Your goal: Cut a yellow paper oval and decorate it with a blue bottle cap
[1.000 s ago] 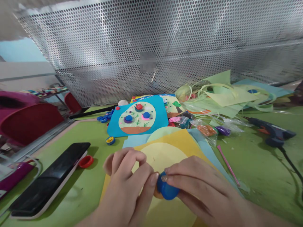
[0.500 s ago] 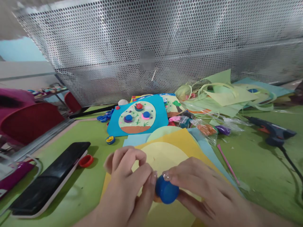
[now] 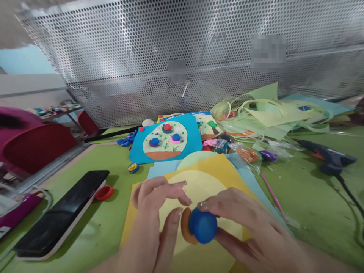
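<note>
Between the thumb and fingers of my right hand [image 3: 241, 223] is a blue bottle cap [image 3: 203, 226], tilted on its side. A flat piece of orange-brown clay [image 3: 187, 226] sticks to the cap's left side. My left hand [image 3: 159, 212] is just left of the clay, its thumb and fingers apart and holding nothing. Both hands are above a yellow sheet [image 3: 218, 165] bearing a pale yellow paper oval [image 3: 196, 182]. Light blue sheets [image 3: 160, 169] lie under the yellow one.
Behind stands a blue card [image 3: 193, 132] decorated with caps and clay. A phone [image 3: 62, 212], a red cap [image 3: 104, 193] and a blue-and-yellow cap [image 3: 133, 167] are at left. To the right lie a pink stick [image 3: 274, 197], bagged clay [image 3: 248, 155] and a glue gun [image 3: 327, 153].
My left fingers have opened and drawn away from the clay, so more of it shows beside the cap. The cap has shifted slightly right, still in my right hand.
</note>
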`<state>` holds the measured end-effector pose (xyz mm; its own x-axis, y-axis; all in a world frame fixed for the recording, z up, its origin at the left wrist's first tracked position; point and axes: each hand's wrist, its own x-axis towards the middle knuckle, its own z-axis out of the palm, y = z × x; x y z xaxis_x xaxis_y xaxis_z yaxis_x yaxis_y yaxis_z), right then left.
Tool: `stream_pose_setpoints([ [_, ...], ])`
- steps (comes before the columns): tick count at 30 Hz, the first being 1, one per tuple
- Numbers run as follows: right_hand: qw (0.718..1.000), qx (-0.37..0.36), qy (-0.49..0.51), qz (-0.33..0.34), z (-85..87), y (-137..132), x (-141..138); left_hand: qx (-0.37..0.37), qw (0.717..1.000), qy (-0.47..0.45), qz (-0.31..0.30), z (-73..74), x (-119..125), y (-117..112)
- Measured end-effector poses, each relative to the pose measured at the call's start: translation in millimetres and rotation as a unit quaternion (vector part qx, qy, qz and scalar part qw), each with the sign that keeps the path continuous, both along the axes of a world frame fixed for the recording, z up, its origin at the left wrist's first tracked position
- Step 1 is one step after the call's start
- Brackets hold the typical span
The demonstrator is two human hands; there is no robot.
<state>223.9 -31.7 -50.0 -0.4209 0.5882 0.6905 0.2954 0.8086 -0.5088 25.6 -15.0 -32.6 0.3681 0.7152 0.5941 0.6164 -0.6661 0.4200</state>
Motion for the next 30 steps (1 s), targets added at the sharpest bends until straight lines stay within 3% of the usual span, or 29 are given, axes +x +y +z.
stream_pose_setpoints([
  [13,0.999,0.031,0.011,0.008,-0.8,1,-4,0.004,1.0,-0.023,-0.006,1.0,2,-1],
  [19,1.0,0.014,0.008,0.002,-0.6,2,-1,0.054,0.998,-0.018,-0.039,-1.9,-5,1],
  [24,1.0,0.001,0.004,0.002,-0.2,1,0,0.085,0.996,0.002,-0.015,2.5,-12,4],
  [30,0.999,0.049,-0.008,-0.013,2.3,2,0,-0.039,0.996,0.051,-0.065,8.2,-1,5],
])
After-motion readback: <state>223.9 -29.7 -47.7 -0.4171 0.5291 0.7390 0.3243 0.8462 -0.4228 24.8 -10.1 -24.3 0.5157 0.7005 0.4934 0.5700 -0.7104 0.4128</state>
